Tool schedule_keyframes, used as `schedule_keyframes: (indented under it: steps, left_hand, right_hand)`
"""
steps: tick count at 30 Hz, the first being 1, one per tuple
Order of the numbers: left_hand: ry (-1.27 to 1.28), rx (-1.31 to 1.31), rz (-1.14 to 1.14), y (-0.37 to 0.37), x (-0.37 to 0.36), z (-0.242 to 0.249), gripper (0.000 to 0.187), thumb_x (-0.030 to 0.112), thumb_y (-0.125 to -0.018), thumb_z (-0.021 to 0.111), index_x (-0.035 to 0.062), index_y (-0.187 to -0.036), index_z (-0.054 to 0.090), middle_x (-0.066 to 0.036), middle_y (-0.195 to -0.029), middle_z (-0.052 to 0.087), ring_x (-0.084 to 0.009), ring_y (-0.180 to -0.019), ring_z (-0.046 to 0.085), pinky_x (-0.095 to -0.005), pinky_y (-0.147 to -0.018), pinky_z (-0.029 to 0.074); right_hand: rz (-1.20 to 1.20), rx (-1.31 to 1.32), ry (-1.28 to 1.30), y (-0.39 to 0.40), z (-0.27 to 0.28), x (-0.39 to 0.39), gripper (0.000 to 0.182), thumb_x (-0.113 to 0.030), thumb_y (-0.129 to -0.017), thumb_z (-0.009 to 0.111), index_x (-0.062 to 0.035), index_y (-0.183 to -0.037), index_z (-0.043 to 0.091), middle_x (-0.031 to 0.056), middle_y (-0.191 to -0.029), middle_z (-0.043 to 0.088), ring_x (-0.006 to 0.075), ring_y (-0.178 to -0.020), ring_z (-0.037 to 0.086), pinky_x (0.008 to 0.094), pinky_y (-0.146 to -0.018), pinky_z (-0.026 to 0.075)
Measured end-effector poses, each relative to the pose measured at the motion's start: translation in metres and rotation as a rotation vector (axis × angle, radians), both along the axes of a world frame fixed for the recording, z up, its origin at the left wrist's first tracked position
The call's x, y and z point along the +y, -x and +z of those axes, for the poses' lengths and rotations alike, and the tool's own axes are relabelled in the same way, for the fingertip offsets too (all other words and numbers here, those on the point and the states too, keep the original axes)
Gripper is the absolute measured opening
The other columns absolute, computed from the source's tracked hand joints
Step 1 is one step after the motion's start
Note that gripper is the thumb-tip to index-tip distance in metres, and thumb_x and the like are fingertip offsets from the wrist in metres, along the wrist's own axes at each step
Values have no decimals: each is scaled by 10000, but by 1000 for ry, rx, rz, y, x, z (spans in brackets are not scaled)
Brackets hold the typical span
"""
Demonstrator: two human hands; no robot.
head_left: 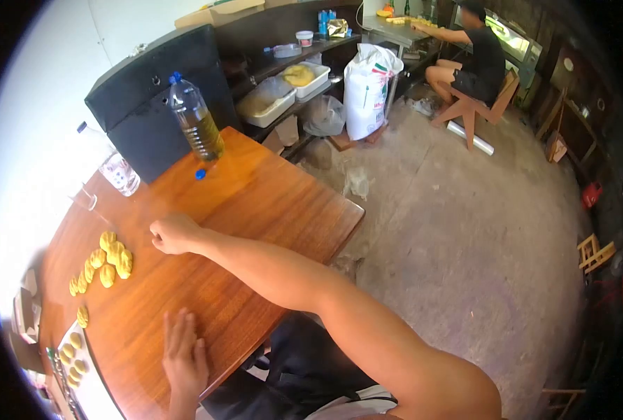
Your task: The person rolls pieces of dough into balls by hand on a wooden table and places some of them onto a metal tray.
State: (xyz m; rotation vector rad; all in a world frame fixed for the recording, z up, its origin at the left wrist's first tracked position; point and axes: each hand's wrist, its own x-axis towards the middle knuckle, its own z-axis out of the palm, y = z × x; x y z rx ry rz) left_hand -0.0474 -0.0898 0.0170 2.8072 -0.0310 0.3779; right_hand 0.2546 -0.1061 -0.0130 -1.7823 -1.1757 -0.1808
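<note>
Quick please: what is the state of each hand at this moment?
Left hand: open, flat on the wooden table, holding nothing.
Right hand: closed in a fist on the table; contents cannot be told.

Across the floor (465, 231) from my counter (269, 203) a person (476, 59) sits on a wooden stool (476, 105) at a far worktop, and a white sack (366, 87) stands upright just beside the low shelves. On those shelves I see a white tub (269, 103) of pale stuff and another tub (304, 75) holding a yellow lump, with a clear bag (323, 115) on the ground below them. Near my counter's far edge an oil bottle (196, 122) stands with its blue cap (200, 174) lying loose beside it, a second clear bottle (115, 168) sits further left, and a small wooden crate (592, 252) rests well off to the right.
</note>
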Motion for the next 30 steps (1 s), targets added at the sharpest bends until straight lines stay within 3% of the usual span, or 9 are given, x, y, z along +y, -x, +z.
schedule_keyframes:
  steps: [5, 10, 13, 16, 19, 22, 25, 28, 30]
  left_hand:
    - [115, -33, 361, -6, 55, -17, 448, 127, -1023, 529, -70, -1425, 558, -275, -1498, 528, -458, -1484, 375, -479, -1187, 371]
    - [-10, -32, 231, -110, 48, 0, 457, 182, -1020, 549, -45, -1415, 577, -268, -1488, 532, -457, -1451, 410, -480, -1190, 362]
    - [-50, -54, 46, -101, 14, 4, 436, 146, -986, 600, -27, -1386, 611, -265, -1458, 556, -436, -1432, 448, -482, -1172, 388]
    - [-50, -29, -47, -33, 1, 10, 371, 113, -940, 655, -35, -1280, 665, -257, -1407, 588, -415, -1384, 511, -493, -1145, 420]
    - [87, -25, 225, 19, 35, -3, 236, 92, -905, 684, -31, -1105, 696, -236, -1302, 637, -411, -1242, 599, -506, -1062, 475]
    - [-106, -107, 424, -11, 81, -6, 174, 117, -895, 705, -3, -1010, 654, -208, -1143, 640, -418, -1034, 603, -500, -901, 503]
    - [143, -218, 189, -79, 98, -14, 200, 151, -860, 722, 19, -976, 627, -200, -1000, 606, -417, -984, 581, -469, -867, 491]
    - [64, -224, 14, -117, 72, -10, 214, 118, -818, 703, 26, -999, 634, -190, -1015, 587, -394, -985, 562, -460, -873, 477]
    - [56, -140, 17, -93, 46, -2, 128, 107, -854, 676, 35, -940, 614, -184, -1001, 587, -408, -1011, 547, -458, -898, 465]
  right_hand:
    - [-13, -86, -1, 5, -4, 4, 194, -176, -852, 681, -57, -702, 654, 173, -717, 686, 397, -706, 673, 508, -646, 520]
    - [-13, -87, 46, 4, 1, -1, 165, -211, -844, 688, -67, -764, 698, 184, -791, 718, 408, -767, 690, 515, -729, 550]
    - [13, -11, -14, 2, -6, 3, 205, -203, -854, 698, -64, -708, 659, 170, -725, 693, 399, -725, 682, 508, -651, 529]
    - [57, 32, 43, 3, -1, -1, 217, -216, -863, 710, -61, -718, 667, 181, -748, 702, 398, -730, 689, 505, -654, 534]
    - [60, -52, 60, -2, -6, 4, 230, -228, -870, 701, -67, -712, 658, 189, -733, 690, 408, -718, 680, 517, -628, 521]
    - [36, -72, 134, 1, 5, 0, 195, -222, -866, 687, -79, -733, 677, 184, -762, 708, 411, -745, 691, 527, -665, 543]
    - [6, -177, 89, -2, -4, 6, 230, -263, -872, 705, -75, -748, 660, 183, -776, 700, 412, -756, 680, 529, -641, 519]
    - [3, -91, 101, 4, 4, -4, 223, -251, -879, 724, -61, -771, 678, 197, -782, 700, 415, -753, 683, 509, -651, 526]
    - [49, -49, 150, 3, 6, -10, 207, -257, -891, 717, -71, -802, 694, 178, -809, 718, 406, -782, 689, 502, -678, 538]
